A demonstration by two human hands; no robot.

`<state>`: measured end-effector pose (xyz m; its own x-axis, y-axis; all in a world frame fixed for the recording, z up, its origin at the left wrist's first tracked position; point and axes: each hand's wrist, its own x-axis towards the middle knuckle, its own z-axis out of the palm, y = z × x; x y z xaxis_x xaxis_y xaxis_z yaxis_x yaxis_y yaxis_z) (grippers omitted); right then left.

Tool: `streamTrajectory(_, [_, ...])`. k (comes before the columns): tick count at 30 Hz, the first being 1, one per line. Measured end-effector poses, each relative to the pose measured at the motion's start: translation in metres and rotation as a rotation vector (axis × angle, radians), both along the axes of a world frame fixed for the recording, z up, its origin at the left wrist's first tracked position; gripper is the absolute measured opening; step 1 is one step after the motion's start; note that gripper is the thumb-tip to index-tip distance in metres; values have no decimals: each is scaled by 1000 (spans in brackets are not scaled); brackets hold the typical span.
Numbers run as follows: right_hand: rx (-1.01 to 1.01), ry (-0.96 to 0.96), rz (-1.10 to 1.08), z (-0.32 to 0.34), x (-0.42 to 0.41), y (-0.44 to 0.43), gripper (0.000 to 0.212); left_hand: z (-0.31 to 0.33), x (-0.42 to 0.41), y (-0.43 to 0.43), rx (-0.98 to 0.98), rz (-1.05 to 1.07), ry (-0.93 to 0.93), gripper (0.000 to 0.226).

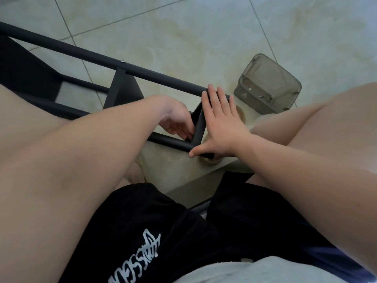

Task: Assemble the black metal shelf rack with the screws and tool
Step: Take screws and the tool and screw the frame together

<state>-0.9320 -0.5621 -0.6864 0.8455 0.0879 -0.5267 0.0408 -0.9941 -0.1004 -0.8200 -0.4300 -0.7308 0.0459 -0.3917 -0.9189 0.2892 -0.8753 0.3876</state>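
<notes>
The left hand curls its fingers into the joint of the near tube. Whether they pinch a screw or tool, I cannot tell. The right hand lies flat, fingers straight, bracing the black shelf rack, which lies on the floor tiles. Beyond it, spare screws sit in a grey tub. If that brace slips, the holes could shift out of line — a screw might then cross-thread or drop.

light: soft, even, dimmish | shadows: faint | edges: wide-angle warp | blur: slight
</notes>
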Motion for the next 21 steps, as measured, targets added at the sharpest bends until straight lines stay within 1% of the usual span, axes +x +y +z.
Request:
streamTrajectory(4, [5,0,4,-4,1,-2,162,-14,1,-11,34,-145,125,10])
streamTrajectory(11, [32,0,-3,-5,1,-4,161,-32,13,-17,97,-195,315,8])
streamTrajectory(15, [40,-2,-10,-6,1,-5,161,-34,17,-21,116,-251,355,10])
streamTrajectory(19, [38,-5,-11,-6,1,-5,161,-33,18,-22,127,-273,380,24])
streamTrajectory(21, [40,-9,-11,-5,1,-5,161,-33,17,-22,134,-271,374,25])
